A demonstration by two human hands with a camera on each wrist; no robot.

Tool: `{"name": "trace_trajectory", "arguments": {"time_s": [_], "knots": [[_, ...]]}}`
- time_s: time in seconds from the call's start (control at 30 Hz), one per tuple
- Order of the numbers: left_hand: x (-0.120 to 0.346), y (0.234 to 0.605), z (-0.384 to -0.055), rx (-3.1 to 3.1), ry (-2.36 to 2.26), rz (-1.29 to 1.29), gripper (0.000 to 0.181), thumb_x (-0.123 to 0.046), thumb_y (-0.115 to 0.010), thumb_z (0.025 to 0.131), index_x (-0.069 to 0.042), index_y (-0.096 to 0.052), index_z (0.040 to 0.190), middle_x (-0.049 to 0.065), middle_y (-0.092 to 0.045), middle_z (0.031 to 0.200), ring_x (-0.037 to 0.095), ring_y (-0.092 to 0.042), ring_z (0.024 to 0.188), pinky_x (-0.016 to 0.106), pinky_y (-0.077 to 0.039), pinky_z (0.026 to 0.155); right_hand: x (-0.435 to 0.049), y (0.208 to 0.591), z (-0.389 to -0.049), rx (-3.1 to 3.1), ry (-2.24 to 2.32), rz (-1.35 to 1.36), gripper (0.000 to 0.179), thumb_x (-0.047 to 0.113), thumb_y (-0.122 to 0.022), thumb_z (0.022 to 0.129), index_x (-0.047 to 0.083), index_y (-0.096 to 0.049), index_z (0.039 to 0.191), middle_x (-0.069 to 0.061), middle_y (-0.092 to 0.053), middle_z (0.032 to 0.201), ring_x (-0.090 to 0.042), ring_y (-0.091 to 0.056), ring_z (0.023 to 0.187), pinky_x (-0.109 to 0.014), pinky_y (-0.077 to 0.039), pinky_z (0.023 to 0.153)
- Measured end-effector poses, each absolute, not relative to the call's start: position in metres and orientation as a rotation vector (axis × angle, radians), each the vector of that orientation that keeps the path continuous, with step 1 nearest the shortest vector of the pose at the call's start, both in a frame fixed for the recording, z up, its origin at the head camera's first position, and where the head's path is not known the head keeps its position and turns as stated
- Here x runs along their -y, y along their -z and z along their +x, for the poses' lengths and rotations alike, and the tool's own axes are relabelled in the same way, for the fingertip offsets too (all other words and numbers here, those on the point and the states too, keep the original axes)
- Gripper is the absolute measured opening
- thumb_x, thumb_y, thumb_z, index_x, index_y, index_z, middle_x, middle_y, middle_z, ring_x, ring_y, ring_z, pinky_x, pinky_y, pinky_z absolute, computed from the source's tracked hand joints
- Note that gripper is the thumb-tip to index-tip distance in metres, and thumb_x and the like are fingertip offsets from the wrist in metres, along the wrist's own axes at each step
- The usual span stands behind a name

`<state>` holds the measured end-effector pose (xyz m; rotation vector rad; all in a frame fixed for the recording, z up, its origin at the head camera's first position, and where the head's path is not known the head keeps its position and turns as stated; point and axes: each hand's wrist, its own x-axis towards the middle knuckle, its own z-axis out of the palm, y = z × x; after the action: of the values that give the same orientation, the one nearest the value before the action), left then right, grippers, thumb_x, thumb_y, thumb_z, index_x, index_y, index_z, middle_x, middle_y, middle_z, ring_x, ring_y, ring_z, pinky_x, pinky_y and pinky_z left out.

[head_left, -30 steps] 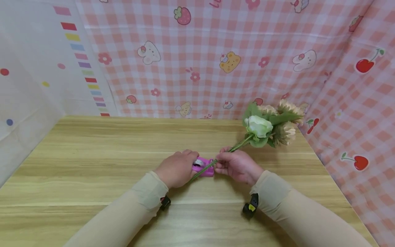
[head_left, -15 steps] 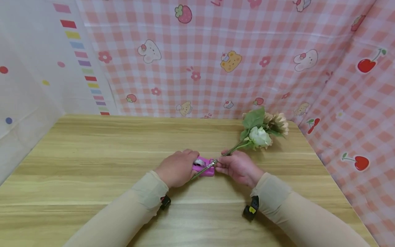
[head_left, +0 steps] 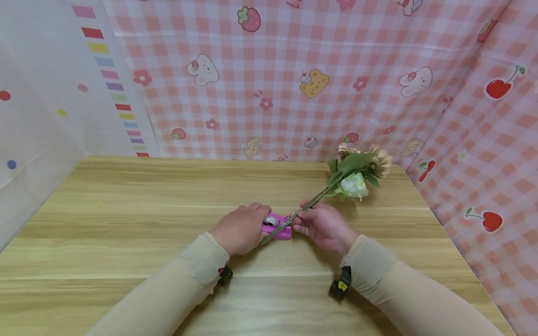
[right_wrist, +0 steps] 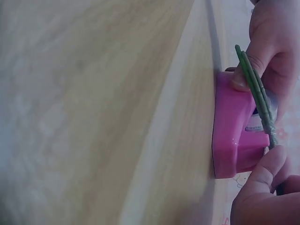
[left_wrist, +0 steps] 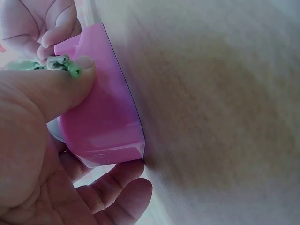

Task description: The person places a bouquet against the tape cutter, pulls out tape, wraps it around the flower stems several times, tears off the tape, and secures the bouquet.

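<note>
My left hand [head_left: 244,228] grips a pink tape dispenser [head_left: 286,234] on the table, thumb on one side and fingers on the other. A roll of tape [right_wrist: 254,123] sits in the dispenser. My right hand [head_left: 325,227] pinches the green stems [head_left: 311,202] of an artificial bouquet beside the dispenser's front end. Slanting across the dispenser, the stems have their cut ends [left_wrist: 61,62] by my left thumb. A shiny band, apparently clear tape, shows on the stems near my right fingertips. The white rose [head_left: 354,185] and beige flowers [head_left: 380,163] point to the back right.
The wooden table [head_left: 147,210] extends around both hands. A pink checked cloth [head_left: 252,60] hangs along the back and the right side, and a white cloth [head_left: 38,112] on the left. The blooms are near the back cloth.
The bouquet has turned about its stems: the white rose has shifted lower, and a leaf and beige flowers now show above it. Both hands stay at nearly the same spot.
</note>
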<state>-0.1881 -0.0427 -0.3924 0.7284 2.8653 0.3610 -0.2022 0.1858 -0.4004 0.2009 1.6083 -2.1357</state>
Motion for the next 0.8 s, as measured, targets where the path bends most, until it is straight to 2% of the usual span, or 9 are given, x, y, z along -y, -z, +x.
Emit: {"name": "trace_trajectory", "arguments": {"time_s": [0.17, 0.33, 0.43, 0.63, 0.8], "knots": [[0.0426, 0.3919, -0.1876, -2.870, -0.363, 0.738, 0.053, -0.035, -0.065, 0.105, -0.009, -0.053, 0.149, 0.011, -0.059, 0.149, 0.036, -0.063, 0.128, 0.047, -0.054, 0.111, -0.1850, 0.3993, -0.2035, -1.552, 2.138, 0.173, 0.015, -0.003, -0.042, 0.103, 0.011, -0.042, 0.104, -0.001, -0.068, 0.085, -0.011, -0.065, 0.073, -0.026, -0.062, 0.079], [0.0423, 0.3918, -0.1877, -2.873, -0.347, 0.742, 0.055, -0.035, -0.065, 0.105, -0.009, -0.052, 0.151, 0.011, -0.059, 0.150, 0.036, -0.062, 0.129, 0.047, -0.053, 0.112, -0.1877, 0.3959, -0.2038, -1.498, 2.132, 0.156, 0.017, -0.002, -0.041, 0.105, 0.014, -0.046, 0.101, -0.002, -0.068, 0.087, -0.012, -0.065, 0.074, -0.027, -0.062, 0.080], [0.0422, 0.3919, -0.1877, -2.875, -0.344, 0.741, 0.055, -0.035, -0.065, 0.105, -0.009, -0.051, 0.152, 0.011, -0.058, 0.151, 0.036, -0.062, 0.129, 0.047, -0.053, 0.112, -0.1895, 0.3948, -0.2036, -1.464, 2.136, 0.155, 0.018, -0.003, -0.040, 0.106, 0.013, -0.046, 0.104, -0.003, -0.067, 0.088, -0.011, -0.066, 0.074, -0.025, -0.062, 0.078], [0.0422, 0.3926, -0.1883, -2.878, -0.347, 0.741, 0.055, -0.035, -0.065, 0.105, -0.009, -0.052, 0.151, 0.011, -0.060, 0.149, 0.036, -0.063, 0.128, 0.047, -0.054, 0.110, -0.1890, 0.3956, -0.2030, -1.469, 2.162, 0.181, 0.021, -0.005, -0.042, 0.108, 0.010, -0.041, 0.122, -0.005, -0.066, 0.092, -0.010, -0.067, 0.076, -0.023, -0.063, 0.079], [0.0421, 0.3923, -0.1881, -2.872, -0.339, 0.734, 0.056, -0.035, -0.066, 0.104, -0.009, -0.051, 0.152, 0.011, -0.058, 0.151, 0.036, -0.062, 0.130, 0.048, -0.053, 0.112, -0.1868, 0.3966, -0.2014, -1.497, 2.176, 0.202, 0.024, -0.006, -0.045, 0.106, 0.011, -0.042, 0.122, -0.004, -0.067, 0.099, -0.010, -0.068, 0.081, -0.023, -0.063, 0.084]]}}
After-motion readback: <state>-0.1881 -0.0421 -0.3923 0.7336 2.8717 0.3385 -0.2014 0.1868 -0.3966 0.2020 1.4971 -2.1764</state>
